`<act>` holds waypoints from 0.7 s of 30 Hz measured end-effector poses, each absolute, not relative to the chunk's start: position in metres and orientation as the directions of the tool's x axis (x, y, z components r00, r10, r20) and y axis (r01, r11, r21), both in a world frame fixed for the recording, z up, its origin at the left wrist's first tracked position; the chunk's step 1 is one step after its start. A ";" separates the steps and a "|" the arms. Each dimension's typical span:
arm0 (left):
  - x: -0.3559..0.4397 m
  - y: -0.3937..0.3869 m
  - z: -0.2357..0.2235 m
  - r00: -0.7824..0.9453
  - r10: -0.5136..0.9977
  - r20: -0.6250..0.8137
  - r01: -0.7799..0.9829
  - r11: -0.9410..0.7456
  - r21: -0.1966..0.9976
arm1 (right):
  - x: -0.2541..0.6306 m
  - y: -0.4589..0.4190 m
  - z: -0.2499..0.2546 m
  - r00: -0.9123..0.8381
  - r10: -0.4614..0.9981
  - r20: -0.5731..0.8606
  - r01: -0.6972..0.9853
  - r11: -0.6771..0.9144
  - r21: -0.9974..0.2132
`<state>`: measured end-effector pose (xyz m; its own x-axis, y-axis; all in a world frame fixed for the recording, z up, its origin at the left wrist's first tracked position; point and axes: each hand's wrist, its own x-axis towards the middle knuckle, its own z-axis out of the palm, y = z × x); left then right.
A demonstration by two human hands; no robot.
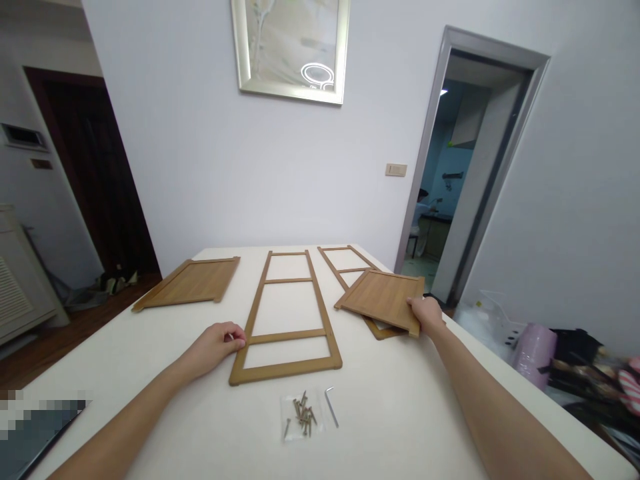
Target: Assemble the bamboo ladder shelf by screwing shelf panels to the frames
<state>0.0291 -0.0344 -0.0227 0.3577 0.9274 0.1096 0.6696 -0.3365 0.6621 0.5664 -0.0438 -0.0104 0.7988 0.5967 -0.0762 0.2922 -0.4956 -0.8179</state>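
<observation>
My left hand is closed at the near left side of a wooden ladder-like frame, its thumb and fingertips on the frame's edge. That frame lies flat, with several crossbars. My right hand grips the right edge of a slatted wooden panel. The panel is over a second ladder-like frame and hides its middle. A matching wooden panel rests at the far left. In front of the middle frame lie a clear bag of screws and a hex key.
All of this is on a white table against a wall. A dark device, partly pixelated, sits at the near left. Right of the table are a pink roll and clutter. Through the doorway a person is partly visible.
</observation>
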 end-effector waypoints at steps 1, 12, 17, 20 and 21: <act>0.028 -0.034 -0.023 0.345 0.932 0.109 0.673 -0.327 0.663 | 0.566 -0.045 -0.009 0.797 0.601 -0.062 0.335 -0.526 -0.782; 0.026 -0.035 -0.022 0.271 0.961 0.050 0.576 -0.204 0.792 | 0.552 -0.049 0.000 0.767 0.640 -0.054 0.571 -0.718 -0.397; 0.025 -0.034 -0.024 0.260 0.965 0.031 0.564 -0.177 0.806 | 0.546 -0.052 0.001 0.762 0.646 -0.047 0.602 -0.733 -0.318; 0.026 -0.034 -0.024 0.254 0.967 0.033 0.579 -0.179 0.795 | 0.540 -0.055 0.003 0.762 0.647 -0.029 0.613 -0.735 -0.289; 0.026 -0.034 -0.024 0.252 0.967 0.034 0.583 -0.179 0.792 | 0.538 -0.056 0.004 0.759 0.651 -0.016 0.622 -0.731 -0.282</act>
